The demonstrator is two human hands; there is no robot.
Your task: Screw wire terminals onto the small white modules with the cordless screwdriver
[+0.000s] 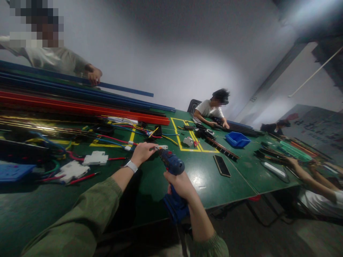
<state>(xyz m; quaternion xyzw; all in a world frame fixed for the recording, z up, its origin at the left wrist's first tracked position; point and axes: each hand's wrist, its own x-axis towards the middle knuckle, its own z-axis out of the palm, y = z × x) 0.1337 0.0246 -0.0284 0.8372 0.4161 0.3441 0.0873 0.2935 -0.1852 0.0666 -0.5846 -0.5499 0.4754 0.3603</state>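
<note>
My right hand (180, 184) is wrapped round the grip of a blue cordless drill (173, 162). The drill points away from me, its nose beside my left hand. Between the fingers of my left hand (143, 153) is a small white block (162, 147), partly hidden by them; its exact kind is unclear. The drill's tip is close to this block, but I cannot tell whether they touch. Red and blue wires (115, 137) run along the table behind my left hand. White circuit breakers (95, 158) with red leads lie to its left.
Long red channels (120, 113) and blue channels (88, 91) lie along the far left. A phone (222, 165), a blue bin (237, 139) and a black strip with copper pieces (222, 148) are to the right. Several co-workers sit or stand around the green table (150, 192).
</note>
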